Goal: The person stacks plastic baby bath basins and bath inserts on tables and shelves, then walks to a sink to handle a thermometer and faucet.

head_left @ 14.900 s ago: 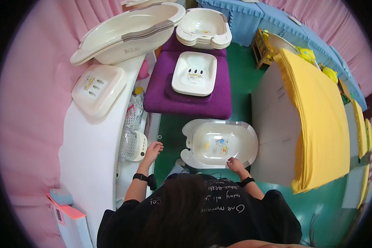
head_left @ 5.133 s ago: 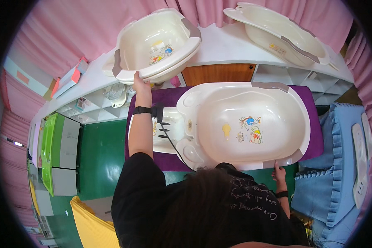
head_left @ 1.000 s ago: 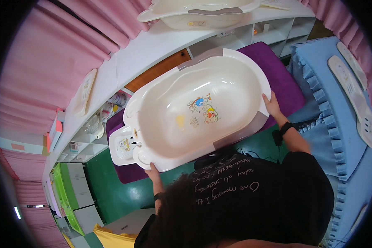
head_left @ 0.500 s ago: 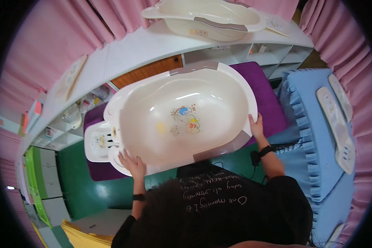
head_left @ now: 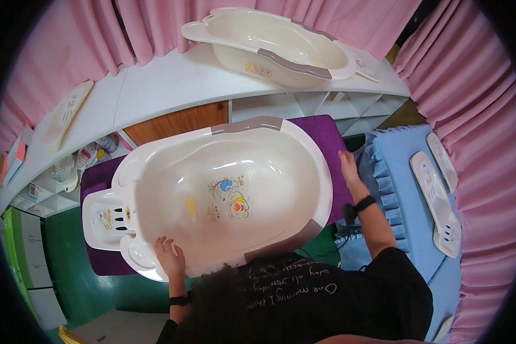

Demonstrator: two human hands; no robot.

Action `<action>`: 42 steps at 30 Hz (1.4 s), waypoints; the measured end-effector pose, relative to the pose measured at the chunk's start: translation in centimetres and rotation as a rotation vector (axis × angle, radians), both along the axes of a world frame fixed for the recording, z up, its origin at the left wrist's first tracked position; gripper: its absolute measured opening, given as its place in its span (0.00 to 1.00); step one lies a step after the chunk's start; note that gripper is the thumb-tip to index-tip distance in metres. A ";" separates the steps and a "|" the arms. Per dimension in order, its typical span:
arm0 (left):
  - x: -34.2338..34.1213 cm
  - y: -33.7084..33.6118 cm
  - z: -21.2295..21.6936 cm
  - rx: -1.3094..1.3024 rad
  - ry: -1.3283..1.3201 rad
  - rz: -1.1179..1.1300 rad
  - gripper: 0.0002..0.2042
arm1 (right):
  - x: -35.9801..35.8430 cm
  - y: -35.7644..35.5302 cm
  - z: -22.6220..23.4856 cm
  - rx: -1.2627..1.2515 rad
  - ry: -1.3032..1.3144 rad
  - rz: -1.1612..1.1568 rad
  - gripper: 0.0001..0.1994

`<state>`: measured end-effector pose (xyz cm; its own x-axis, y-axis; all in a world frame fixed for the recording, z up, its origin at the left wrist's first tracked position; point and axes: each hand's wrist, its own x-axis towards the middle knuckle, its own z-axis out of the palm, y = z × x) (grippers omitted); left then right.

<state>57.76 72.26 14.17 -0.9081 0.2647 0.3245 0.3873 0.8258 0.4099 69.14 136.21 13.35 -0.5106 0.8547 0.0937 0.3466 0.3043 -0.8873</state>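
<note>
A large cream baby bathtub (head_left: 258, 166) with grey trim and cartoon pictures on its floor lies on a purple mat (head_left: 321, 135) in front of me. My left hand (head_left: 167, 257) grips the tub's near rim, fingers curled inside. My right hand (head_left: 346, 165) hovers just off the tub's right rim, over the purple mat, fingers apart and holding nothing. A small cream slotted tray (head_left: 106, 221) sticks out from under the tub's left end.
A second cream bathtub (head_left: 275, 46) rests on a white shelf unit (head_left: 166, 86) behind, in front of pink curtains (head_left: 458, 74). To the right a blue frilled surface (head_left: 404, 195) carries flat white inserts (head_left: 436, 200). The green floor (head_left: 69, 269) shows at lower left.
The tub has come down onto the purple mat and turned level. My right hand has let go of its right rim. My left hand stays on the near rim.
</note>
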 end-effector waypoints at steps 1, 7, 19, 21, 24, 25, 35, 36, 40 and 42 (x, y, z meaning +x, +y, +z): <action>0.2 -0.2 -0.1 0.029 -0.011 -0.004 0.09 | -2.0 1.9 1.2 -0.131 0.065 0.043 0.24; 4.1 1.6 1.2 0.488 0.087 0.332 0.06 | -15.5 10.4 10.2 -0.794 0.420 0.010 0.44; 18.8 7.1 3.0 0.255 0.004 0.437 0.07 | -26.8 16.7 10.6 -1.307 0.873 0.238 0.30; 19.7 6.9 2.4 0.335 -0.012 0.487 0.07 | -26.8 17.7 9.8 -1.234 0.891 0.305 0.28; 20.4 7.6 2.7 0.428 -0.054 0.547 0.06 | -26.5 18.3 9.5 -1.209 0.902 0.273 0.18; 20.2 8.0 2.6 0.449 -0.051 0.500 0.06 | -26.3 18.2 9.5 -1.168 0.936 0.300 0.17; 18.0 11.2 3.2 0.442 -0.149 0.325 0.07 | -22.7 15.3 8.3 -1.241 1.070 0.410 0.16; 17.9 11.3 3.3 0.436 -0.152 0.319 0.07 | -21.9 15.2 7.9 -1.242 1.073 0.401 0.16; 17.6 12.1 3.4 0.425 -0.198 0.292 0.07 | -18.1 14.3 6.4 -1.184 1.089 0.407 0.21; 17.2 12.4 3.5 0.379 -0.167 0.237 0.07 | -16.4 14.6 6.6 -1.166 1.090 0.392 0.21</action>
<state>74.93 84.63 17.72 -0.9770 -0.0645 0.2031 0.1100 0.6635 0.7400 52.78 150.78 19.95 -0.8285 0.5591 -0.0307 -0.4894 -0.7496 -0.4456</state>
